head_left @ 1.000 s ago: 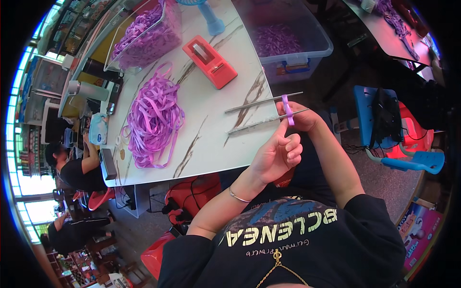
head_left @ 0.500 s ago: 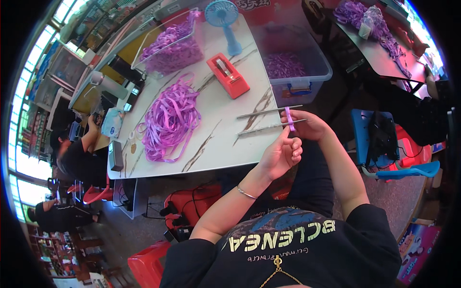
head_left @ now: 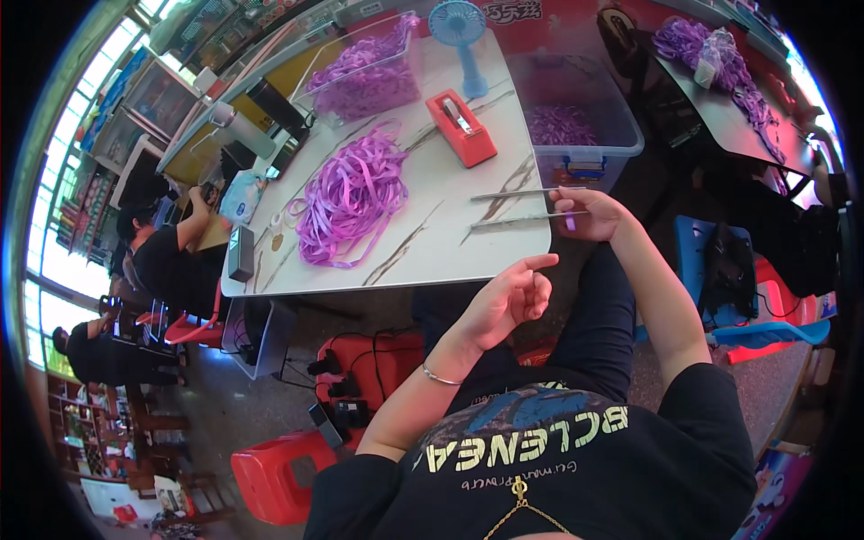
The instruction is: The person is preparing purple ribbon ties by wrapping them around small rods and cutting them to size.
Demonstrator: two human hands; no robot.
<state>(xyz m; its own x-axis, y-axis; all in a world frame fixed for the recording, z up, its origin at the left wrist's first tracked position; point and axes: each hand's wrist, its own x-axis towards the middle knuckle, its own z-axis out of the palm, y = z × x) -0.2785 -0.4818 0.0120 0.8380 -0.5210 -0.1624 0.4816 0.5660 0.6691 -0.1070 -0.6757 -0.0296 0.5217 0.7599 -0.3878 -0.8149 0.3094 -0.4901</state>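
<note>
Gripping two long metal rods [head_left: 526, 205], the right hand [head_left: 589, 214] stays closed — left hand [head_left: 511, 297] loosely curled, empty.

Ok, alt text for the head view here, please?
Right hand grips two long metal rods with a purple ribbon piece at the marble table's edge; left hand hovers empty below. Loose purple ribbon and a red tape dispenser lie farther back.

My seat faces a white marble-patterned table [head_left: 423, 243] | far right, a second table [head_left: 720, 108] | bright windows [head_left: 45, 261] along my left | grey speckled floor [head_left: 225, 405] | red plastic stool [head_left: 270, 477] near left | blue chair [head_left: 720, 270] and red chair [head_left: 783, 297] on my right | shelves [head_left: 81, 432] near left
</note>
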